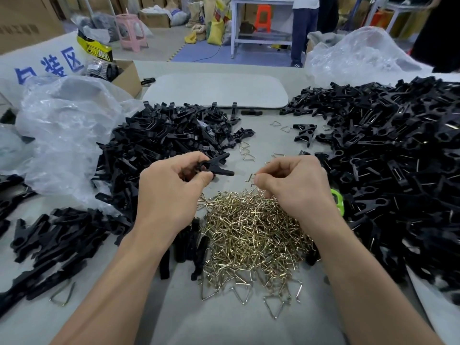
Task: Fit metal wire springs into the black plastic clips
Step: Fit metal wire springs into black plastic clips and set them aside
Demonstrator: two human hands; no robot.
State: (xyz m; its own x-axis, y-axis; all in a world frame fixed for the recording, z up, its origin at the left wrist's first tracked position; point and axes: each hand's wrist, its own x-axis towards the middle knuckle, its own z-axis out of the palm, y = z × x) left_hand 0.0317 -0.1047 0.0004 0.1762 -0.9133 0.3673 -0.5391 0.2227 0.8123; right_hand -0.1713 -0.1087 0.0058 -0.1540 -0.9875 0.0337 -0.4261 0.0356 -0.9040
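Black clip (216, 166) is pinched in the left hand (171, 188) above the worktop (224, 327). One wire spring (251, 177) is pinched by the right hand (296, 188) near it, not touching, over the spring pile (254, 235). Risk, prob.: spring could be dropped into pile if grip slips, or seated crooked.

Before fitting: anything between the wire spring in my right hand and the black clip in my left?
Nothing visible: open space separates the wire spring in the right hand from the black clip in the left hand.
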